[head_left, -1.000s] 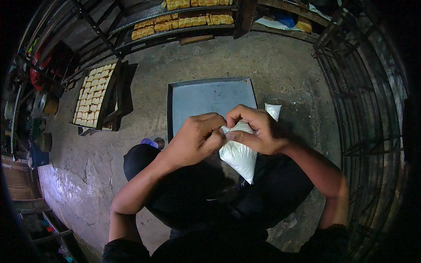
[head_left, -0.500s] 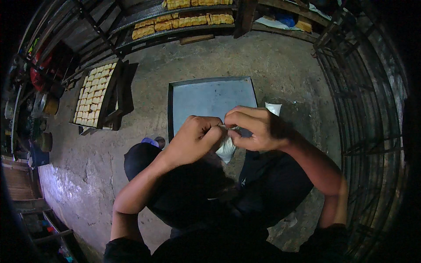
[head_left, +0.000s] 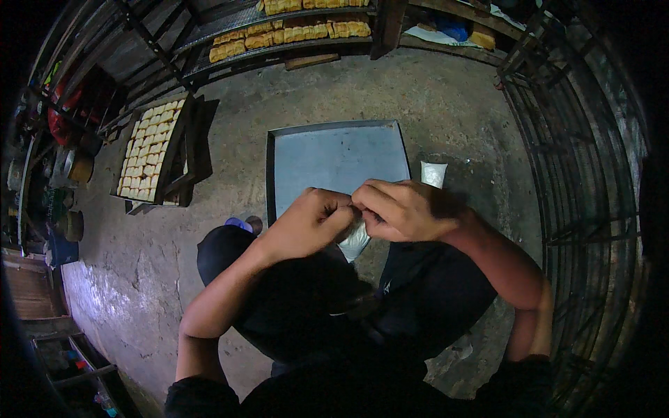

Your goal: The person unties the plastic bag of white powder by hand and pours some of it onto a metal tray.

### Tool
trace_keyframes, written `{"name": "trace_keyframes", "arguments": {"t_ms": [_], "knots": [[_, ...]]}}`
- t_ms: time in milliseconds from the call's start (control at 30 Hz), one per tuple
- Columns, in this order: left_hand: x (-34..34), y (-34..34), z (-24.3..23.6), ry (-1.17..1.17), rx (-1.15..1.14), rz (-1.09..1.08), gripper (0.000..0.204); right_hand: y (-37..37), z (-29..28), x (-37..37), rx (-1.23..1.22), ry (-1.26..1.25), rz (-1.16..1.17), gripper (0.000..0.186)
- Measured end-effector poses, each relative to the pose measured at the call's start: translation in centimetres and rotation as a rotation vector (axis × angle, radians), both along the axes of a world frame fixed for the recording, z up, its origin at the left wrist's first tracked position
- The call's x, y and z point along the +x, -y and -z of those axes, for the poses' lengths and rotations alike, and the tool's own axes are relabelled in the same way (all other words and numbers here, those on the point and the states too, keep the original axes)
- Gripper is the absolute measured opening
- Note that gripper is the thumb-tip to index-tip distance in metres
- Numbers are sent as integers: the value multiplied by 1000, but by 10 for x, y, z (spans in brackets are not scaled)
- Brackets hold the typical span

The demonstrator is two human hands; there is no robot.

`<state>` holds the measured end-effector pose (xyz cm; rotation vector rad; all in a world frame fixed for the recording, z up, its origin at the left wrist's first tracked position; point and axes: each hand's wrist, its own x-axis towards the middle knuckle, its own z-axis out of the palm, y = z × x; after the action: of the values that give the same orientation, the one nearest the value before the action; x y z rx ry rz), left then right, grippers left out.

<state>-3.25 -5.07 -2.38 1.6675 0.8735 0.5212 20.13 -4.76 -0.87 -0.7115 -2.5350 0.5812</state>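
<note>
A small clear plastic bag of white powder (head_left: 355,244) hangs below my two hands, above my lap. Its upper end is hidden in my fingers. My left hand (head_left: 312,221) is closed, pinching the bag's top between thumb and bent fingers. Right beside it, touching, my right hand (head_left: 401,211) is closed on the same gathered top. Just beyond my hands a wide, shallow metal tray (head_left: 338,157) lies on the floor with a bare grey bottom. A second bag of white powder (head_left: 433,174) rests on the floor along the tray's right side.
At the left, a tray of pale bread rolls (head_left: 150,150) stands tilted. Golden loaves (head_left: 293,36) fill the far rack's shelves. A dark metal rack (head_left: 585,174) runs along the right. Buckets and containers (head_left: 70,223) crowd the left edge. The floor (head_left: 230,94) is worn concrete.
My hands have drawn closer together, the right one shifting slightly down and left. The bag's top is now more covered by my fingers, and the bag hangs slightly lower and further left.
</note>
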Motion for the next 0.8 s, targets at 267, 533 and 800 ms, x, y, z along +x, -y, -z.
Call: {"name": "trace_keyframes", "arguments": {"t_ms": [267,533,800], "knots": [[0,-1,-8,-70,68,2,30,4,9,1,186,79,39,21],[1,2,-3,-44,24,8,30,4,15,-6,199,170,49,31],[-2,0,-4,34,146,43,27,4,32,-8,102,85,69,35]]}}
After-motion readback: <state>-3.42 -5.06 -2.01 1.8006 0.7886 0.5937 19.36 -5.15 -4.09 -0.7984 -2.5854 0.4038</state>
